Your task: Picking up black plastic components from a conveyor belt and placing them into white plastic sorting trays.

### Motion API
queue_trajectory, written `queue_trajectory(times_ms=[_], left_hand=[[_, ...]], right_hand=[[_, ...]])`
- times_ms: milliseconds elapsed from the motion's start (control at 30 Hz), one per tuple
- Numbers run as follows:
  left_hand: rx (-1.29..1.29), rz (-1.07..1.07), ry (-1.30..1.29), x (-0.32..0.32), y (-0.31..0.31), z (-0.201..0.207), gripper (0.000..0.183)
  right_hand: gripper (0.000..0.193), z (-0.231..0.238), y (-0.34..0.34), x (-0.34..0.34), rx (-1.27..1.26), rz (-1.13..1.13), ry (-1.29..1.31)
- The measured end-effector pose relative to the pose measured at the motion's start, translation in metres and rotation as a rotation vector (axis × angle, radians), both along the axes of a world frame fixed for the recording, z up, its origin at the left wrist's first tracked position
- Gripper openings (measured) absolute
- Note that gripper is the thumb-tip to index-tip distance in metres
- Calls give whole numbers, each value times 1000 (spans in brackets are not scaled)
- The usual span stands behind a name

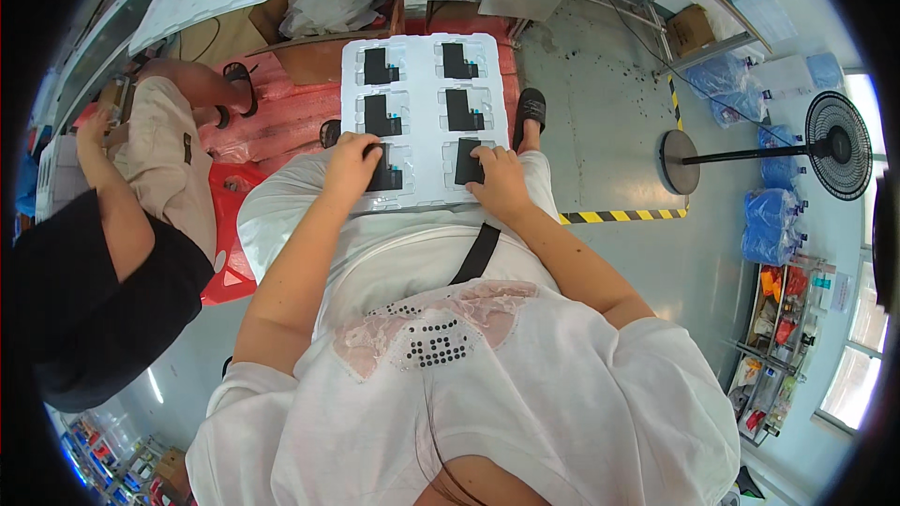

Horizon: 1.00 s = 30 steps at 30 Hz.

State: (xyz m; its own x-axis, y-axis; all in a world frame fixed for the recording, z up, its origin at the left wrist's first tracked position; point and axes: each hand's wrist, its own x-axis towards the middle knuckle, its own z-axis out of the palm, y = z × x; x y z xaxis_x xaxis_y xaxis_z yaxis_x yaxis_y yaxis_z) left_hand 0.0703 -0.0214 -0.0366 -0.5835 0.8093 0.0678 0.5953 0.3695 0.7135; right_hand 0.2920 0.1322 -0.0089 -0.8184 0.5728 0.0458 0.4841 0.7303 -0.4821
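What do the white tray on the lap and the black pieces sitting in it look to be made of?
The tray looks like thin moulded plastic: translucent white, glossy, with formed pockets. The black pieces seem matte, flat and rigid, perhaps plastic or coated card; the view leaves that open.

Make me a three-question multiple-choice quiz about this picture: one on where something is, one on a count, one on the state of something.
1. Where does the clear plastic tray with moulded pockets rest?
A. on the seated person's lap
B. on a shelf
C. on the fan

2. How many flat black parts sit in the tray?
A. three
B. six
C. nine

3. What are the person's two hands doing?
A. hanging at the sides
B. lifting the tray overhead
C. each lying on a black part in the nearest row

Answers: 1 A, the tray lies across white-clad knees. 2 B, two columns of three pockets, each filled. 3 C, the left hand covers the near left part and the right hand touches the near right one.
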Motion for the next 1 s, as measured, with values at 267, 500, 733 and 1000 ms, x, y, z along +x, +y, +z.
queue_trajectory(times_ms=[267,500,733,1000], left_hand=[[-198,42,308,38,-17,25,39],[-248,76,388,43,-19,13,59],[-145,71,452,32,-14,9,62],[697,481,-1142,-27,109,138,78]], right_hand=[[38,0,28,2,-166,141,107],[32,13,-1,5,99,-53,-230],[36,4,31,10,-171,85,-176],[38,-8,32,10,-85,74,29]])
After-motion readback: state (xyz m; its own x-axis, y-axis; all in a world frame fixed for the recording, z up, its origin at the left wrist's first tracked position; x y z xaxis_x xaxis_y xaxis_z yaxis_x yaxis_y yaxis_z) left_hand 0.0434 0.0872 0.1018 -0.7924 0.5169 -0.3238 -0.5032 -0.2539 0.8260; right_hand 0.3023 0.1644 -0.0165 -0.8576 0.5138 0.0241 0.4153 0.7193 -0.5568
